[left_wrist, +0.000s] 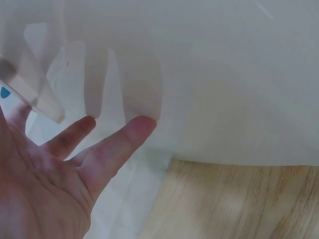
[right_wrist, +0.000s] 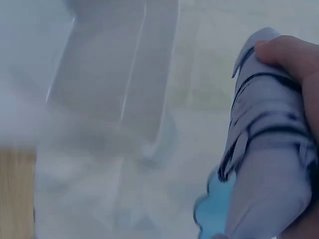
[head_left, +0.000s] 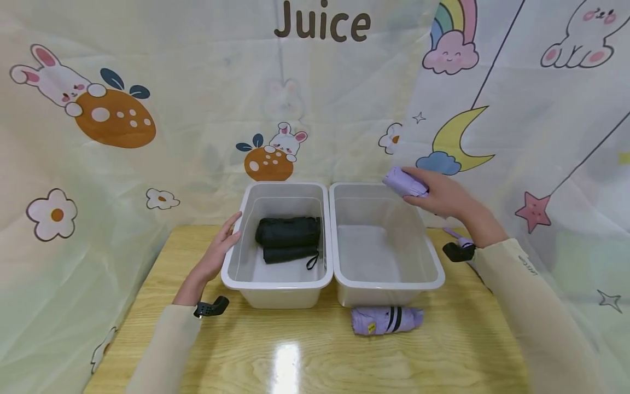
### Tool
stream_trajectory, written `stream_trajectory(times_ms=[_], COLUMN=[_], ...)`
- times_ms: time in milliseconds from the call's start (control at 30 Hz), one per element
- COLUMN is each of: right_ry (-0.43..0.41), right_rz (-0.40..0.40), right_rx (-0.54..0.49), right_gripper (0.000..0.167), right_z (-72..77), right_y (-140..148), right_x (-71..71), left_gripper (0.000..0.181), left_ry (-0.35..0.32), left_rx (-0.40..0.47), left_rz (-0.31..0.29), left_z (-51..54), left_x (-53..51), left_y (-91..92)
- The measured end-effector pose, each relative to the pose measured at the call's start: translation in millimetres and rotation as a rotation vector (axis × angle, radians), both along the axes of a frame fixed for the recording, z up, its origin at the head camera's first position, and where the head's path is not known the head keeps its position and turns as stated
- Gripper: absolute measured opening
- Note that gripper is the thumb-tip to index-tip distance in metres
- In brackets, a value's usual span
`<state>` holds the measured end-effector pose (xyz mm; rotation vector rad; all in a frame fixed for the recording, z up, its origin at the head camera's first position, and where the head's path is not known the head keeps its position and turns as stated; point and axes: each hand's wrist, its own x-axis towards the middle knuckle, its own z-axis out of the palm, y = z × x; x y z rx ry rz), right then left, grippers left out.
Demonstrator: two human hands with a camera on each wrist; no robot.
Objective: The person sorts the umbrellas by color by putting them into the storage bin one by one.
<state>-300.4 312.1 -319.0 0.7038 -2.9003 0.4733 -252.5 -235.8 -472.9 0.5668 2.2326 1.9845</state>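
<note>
My right hand (head_left: 443, 194) grips a folded purple umbrella (head_left: 404, 182) above the far right corner of the right grey bin (head_left: 389, 285). In the right wrist view, dark bands cross the rolled umbrella (right_wrist: 271, 174), and my thumb lies along it. My left hand (head_left: 216, 254) touches the outer left side of the left grey bin (head_left: 278, 285). Its fingers are fairly straight, their tips against the wall in the left wrist view. Inside the left bin lie a larger black folded umbrella (head_left: 287, 232) and a slimmer black one (head_left: 290, 254) with a wrist loop.
Another purple folded umbrella (head_left: 386, 320) with black stripes lies on the wooden table (head_left: 246, 350), in front of the right bin. Partly hidden behind my right wrist is a further purple item (head_left: 461, 238). A printed cloth (head_left: 197, 109) hangs close behind the bins.
</note>
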Motion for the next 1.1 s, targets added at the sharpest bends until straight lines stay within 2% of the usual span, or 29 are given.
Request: stream_trajectory(times_ms=[100,233,400,533,633,767,933,1100], right_ry=[-0.012,-0.006,0.035,0.008,-0.051,-0.146,-0.196,-0.247], right_rz=[0.042,0.107,0.227,0.291,0.303,0.265,0.245,0.26], right_rx=[-0.025,-0.006,0.01,-0.002,-0.048,-0.106,-0.082,-0.08], right_gripper=[0.071,0.069,0.066,0.066,0.066,0.067,0.066,0.066], right_z=[-5.7,-18.6,-41.9,-62.7,-77.0,-94.0,-111.7,-124.1], right_y=[-15,-34,-50,-60,-67,-75,-84,-93], right_x=[-10.6,-20.6,-37.5,-51.6,-57.1,-60.4,-66.9,-72.4], left_gripper=[0.057,0.057,0.057,0.057,0.058,0.057,0.057,0.057], left_ry=[-0.002,-0.006,0.002,0.007,0.0,-0.008,-0.012,-0.018], left_rx=[0.011,0.016,0.022,0.022,0.02,0.022,0.021,0.014], left_rz=[-0.003,-0.009,-0.008,0.004,0.001,-0.001,0.014,0.021], left_z=[0.5,-0.7,-2.1,-2.4,-3.0,-3.5,-3.3,-1.9], left_x=[-0.7,0.0,-0.7,-1.8,-3.3,-5.0,-4.4,-1.9], left_y=[1.1,1.6,1.1,0.2,0.4,0.7,1.0,0.0])
